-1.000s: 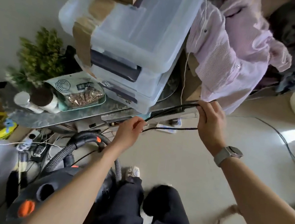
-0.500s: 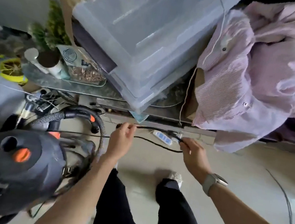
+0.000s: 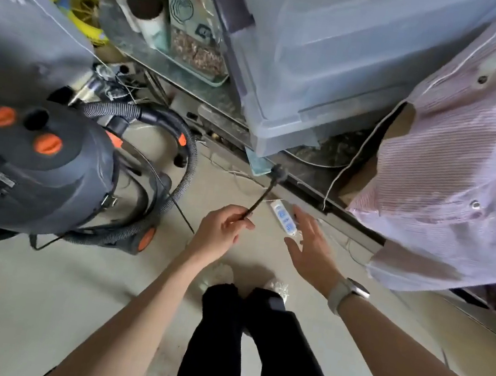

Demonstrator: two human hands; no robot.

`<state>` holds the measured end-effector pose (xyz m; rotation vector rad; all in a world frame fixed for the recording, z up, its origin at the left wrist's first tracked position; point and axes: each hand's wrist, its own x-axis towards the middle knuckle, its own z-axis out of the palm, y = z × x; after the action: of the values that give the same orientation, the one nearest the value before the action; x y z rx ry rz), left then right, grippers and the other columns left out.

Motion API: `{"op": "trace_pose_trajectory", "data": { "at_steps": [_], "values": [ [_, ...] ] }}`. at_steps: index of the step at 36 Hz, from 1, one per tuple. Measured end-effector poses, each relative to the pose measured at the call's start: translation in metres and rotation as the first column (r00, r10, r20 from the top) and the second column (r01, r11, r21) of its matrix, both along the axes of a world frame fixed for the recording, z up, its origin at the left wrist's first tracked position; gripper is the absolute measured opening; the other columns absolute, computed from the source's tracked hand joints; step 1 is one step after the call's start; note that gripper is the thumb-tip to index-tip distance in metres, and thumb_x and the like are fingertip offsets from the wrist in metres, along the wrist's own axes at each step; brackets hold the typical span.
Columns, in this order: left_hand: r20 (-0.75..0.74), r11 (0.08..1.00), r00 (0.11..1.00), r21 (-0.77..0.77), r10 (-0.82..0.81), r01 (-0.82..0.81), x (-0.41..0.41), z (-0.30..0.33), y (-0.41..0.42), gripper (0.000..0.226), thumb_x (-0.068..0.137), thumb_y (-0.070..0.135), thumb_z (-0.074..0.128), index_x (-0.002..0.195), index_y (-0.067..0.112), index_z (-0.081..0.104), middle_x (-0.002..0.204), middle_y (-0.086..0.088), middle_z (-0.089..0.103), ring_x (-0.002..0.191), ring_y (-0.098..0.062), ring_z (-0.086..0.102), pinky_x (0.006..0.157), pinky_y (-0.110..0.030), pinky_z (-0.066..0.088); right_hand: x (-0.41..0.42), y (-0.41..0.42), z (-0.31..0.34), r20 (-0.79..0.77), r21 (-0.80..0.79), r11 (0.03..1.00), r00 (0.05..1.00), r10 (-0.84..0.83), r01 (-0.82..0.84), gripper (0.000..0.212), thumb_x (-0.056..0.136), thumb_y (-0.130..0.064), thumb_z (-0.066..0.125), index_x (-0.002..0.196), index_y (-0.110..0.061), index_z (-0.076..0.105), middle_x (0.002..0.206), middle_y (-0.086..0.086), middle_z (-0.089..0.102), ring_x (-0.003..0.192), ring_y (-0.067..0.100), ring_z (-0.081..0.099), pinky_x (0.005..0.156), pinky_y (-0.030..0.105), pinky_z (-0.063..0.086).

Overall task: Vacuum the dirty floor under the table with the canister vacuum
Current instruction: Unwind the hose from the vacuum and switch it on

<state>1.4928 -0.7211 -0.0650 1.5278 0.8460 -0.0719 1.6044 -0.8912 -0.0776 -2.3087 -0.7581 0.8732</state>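
The dark grey canister vacuum (image 3: 36,164) with orange buttons stands on the floor at the left, its ribbed hose (image 3: 187,160) looping round its right side. My left hand (image 3: 221,232) pinches the vacuum's black power cord (image 3: 263,196) just below its plug (image 3: 279,171), which sticks up toward the table edge. A white power strip (image 3: 284,216) with blue sockets lies on the floor under the table's edge (image 3: 320,188). My right hand (image 3: 311,247) hovers over it with fingers spread, holding nothing.
Stacked clear plastic storage bins (image 3: 322,55) and a pink striped shirt (image 3: 468,155) sit on the table and overhang its edge. A plant, jars and a tray crowd the table's left part. My feet stand on the beige floor (image 3: 33,301) just below the hands.
My right hand has let go of the cord and opened beside the power strip. The left hand now holds the cord alone, plug end raised. The view has tilted down and nearer to the floor.
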Motion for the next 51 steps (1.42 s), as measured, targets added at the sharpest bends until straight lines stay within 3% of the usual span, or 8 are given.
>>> {"op": "trace_pose_trajectory", "data": {
  "at_steps": [4,9,17,20,24,30,32,51],
  "values": [
    [-0.053,0.987,0.99,0.09,-0.128,0.132,-0.007,-0.03,-0.002,0.023,0.092,0.004,0.054,0.092,0.023,0.066,0.077,0.011,0.071,0.051,-0.002,0.046,0.064,-0.028,0.047,0.004,0.011,-0.037,0.007,-0.058,0.989,0.991,0.137,-0.136,0.066,0.096,-0.021,0.055,0.152,-0.026,0.02,0.149,0.008,0.034,0.139,0.028,0.03,0.115,0.041,0.023],
    [-0.109,0.989,0.985,0.051,-0.133,0.139,-0.016,-0.089,-0.024,0.022,0.093,0.004,0.052,0.098,0.017,0.069,0.082,0.008,0.072,0.053,0.001,0.049,0.068,-0.026,0.048,0.012,0.005,-0.104,0.051,-0.112,0.971,0.974,0.219,-0.212,0.038,0.092,-0.029,0.06,0.13,-0.025,0.058,0.119,0.006,0.048,0.116,0.024,0.047,0.101,0.038,0.04],
    [-0.128,0.975,0.99,0.206,-0.053,0.079,-0.008,-0.218,-0.045,0.018,0.092,0.007,0.057,0.103,0.009,0.071,0.081,0.007,0.07,0.08,-0.026,0.066,0.079,-0.034,0.051,0.03,-0.012,-0.243,0.031,-0.253,0.878,0.904,0.427,-0.406,0.028,0.096,-0.028,0.055,0.112,-0.007,0.065,0.118,0.012,0.052,0.102,0.03,0.058,0.085,0.032,0.043],
    [-0.144,0.933,0.987,0.34,-0.072,0.118,-0.001,-0.279,-0.039,0.013,0.09,0.012,0.063,0.099,0.009,0.072,0.091,-0.002,0.071,0.076,-0.012,0.057,0.07,-0.014,0.041,0.039,-0.014,-0.3,0.001,-0.26,0.889,0.921,0.39,-0.376,0.025,0.096,-0.024,0.056,0.107,-0.003,0.064,0.113,0.014,0.052,0.094,0.032,0.059,0.082,0.032,0.041],
    [-0.191,0.87,0.957,0.407,-0.217,0.279,0.017,-0.37,-0.027,0.018,0.094,0.02,0.058,0.105,0.011,0.069,0.095,-0.003,0.068,0.076,-0.012,0.052,0.067,-0.022,0.033,0.058,-0.013,-0.385,0.038,-0.261,0.95,0.982,0.187,-0.17,0.027,0.094,-0.024,0.058,0.106,-0.001,0.064,0.098,0.005,0.052,0.091,0.021,0.056,0.075,0.015,0.034],
    [-0.206,0.758,0.903,0.492,-0.376,0.428,0.045,-0.494,-0.016,0.025,0.1,0.027,0.045,0.112,0.019,0.066,0.101,-0.003,0.063,0.095,-0.023,0.059,0.079,-0.032,0.043,0.091,-0.015,-0.507,0.033,-0.157,0.968,0.981,-0.191,0.194,0.018,0.091,-0.025,0.056,0.088,-0.012,0.067,0.089,0.008,0.069,0.085,0.024,0.064,0.082,0.033,0.049],
    [-0.181,0.764,0.917,0.509,-0.355,0.396,0.054,-0.524,-0.014,0.026,0.1,0.029,0.046,0.114,0.021,0.065,0.1,-0.003,0.062,0.094,-0.024,0.059,0.082,-0.035,0.044,0.102,-0.014,-0.53,0.015,-0.15,0.957,0.968,-0.25,0.249,0.018,0.095,-0.019,0.056,0.084,-0.008,0.066,0.073,-0.001,0.068,0.075,0.013,0.064,0.072,0.016,0.046],
    [-0.177,0.728,0.98,0.659,-0.094,0.189,0.078,-0.602,-0.008,0.024,0.099,0.022,0.048,0.109,0.011,0.067,0.092,-0.012,0.06,0.083,-0.035,0.057,0.065,-0.031,0.035,0.13,-0.007,-0.602,0.388,-0.069,0.998,0.921,0.018,0.01,0.017,0.091,-0.016,0.06,0.086,-0.003,0.069,0.068,0.019,0.068,0.062,0.038,0.061,0.054,0.03,0.032]
  ]
}}
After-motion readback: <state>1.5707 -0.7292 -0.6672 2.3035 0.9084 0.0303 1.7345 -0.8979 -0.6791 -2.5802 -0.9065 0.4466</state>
